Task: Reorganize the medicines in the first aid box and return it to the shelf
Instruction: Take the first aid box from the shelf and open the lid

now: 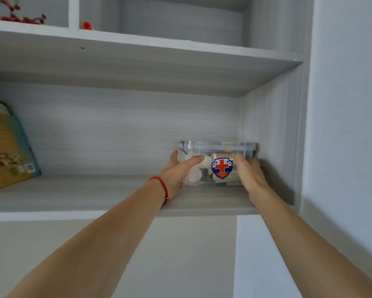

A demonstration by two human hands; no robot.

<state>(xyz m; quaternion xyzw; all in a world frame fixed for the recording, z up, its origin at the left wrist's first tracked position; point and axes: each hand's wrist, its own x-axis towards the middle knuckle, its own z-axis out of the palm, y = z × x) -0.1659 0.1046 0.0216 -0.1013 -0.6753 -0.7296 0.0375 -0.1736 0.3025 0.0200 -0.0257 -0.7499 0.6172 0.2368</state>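
A clear plastic first aid box [218,147] with a red-cross shield sticker stands on the grey shelf [94,194], in its far right corner by the side wall. Its lid is on, and medicine packets and a white roll show through the front. My left hand [176,171], a red string on its wrist, lies flat against the box's left front with fingers spread. The box's right front is covered by my right hand [248,175], fingers extended against it. Both arms reach up from below. The picture is blurred, so I cannot tell how firmly either hand grips.
A stack of books or flat boxes [6,147] leans at the shelf's left end. The shelf above carries red berry twigs [15,11] and a small red object [87,25]. A white wall [348,125] runs along the right of the unit.
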